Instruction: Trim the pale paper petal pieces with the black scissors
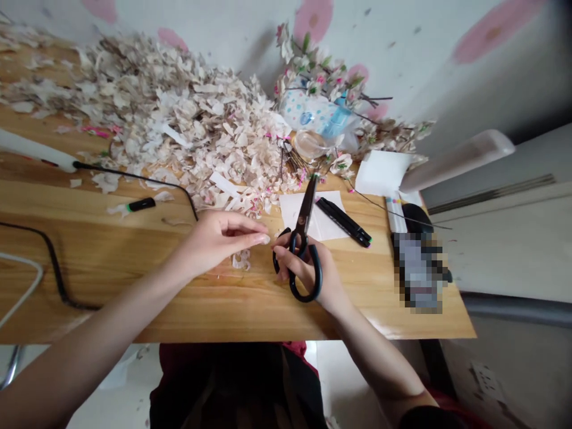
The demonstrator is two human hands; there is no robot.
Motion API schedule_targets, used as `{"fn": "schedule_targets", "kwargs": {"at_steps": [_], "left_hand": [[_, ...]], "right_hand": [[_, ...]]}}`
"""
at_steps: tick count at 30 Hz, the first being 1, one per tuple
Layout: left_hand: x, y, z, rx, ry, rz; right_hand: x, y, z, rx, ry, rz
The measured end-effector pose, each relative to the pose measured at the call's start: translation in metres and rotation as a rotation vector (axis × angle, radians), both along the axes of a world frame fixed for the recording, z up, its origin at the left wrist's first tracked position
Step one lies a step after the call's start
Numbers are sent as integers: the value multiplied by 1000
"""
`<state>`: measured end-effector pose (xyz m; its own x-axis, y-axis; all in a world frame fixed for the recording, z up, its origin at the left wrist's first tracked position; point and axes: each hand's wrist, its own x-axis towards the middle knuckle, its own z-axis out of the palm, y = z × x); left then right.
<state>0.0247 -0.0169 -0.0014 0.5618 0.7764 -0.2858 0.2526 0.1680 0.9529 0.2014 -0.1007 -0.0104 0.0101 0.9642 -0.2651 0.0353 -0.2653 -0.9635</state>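
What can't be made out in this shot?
All head view:
Whatever the left hand pinches, if anything: too small, fingertips cover it.
Pixelated object: blurred out.
Dotted bag: print too small, partly hidden by the petal pile.
White bar: cut off by the left edge.

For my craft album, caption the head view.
Right hand grips black scissors, left hand pinches a scrap, before heaped paper petals.

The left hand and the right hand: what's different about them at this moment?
The left hand pinches a small pale scrap; the right hand grips black-handled scissors. The left hand comes in from the left, the right hand from the lower right. Both are bare, over the wooden table.
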Motion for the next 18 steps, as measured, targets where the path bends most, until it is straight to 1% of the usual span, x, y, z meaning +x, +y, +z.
{"fn": "schedule_targets", "kwargs": {"at_steps": [3,6,9,13,18], "left_hand": [[4,-5,-4,64,-2,-25],[6,-8,-4,82,26,-50],[7,-7,-2,67,72,-63],[5,-7,-2,14,104,-132],[5,-8,-3,31,139,-191]], "right_hand": [[-1,4,-1,-21,19,9],[-1,5,-1,-56,20,8],[-1,5,-2,-68,38,17],[0,5,-3,-47,48,15],[2,7,-5,-35,46,2]]}}
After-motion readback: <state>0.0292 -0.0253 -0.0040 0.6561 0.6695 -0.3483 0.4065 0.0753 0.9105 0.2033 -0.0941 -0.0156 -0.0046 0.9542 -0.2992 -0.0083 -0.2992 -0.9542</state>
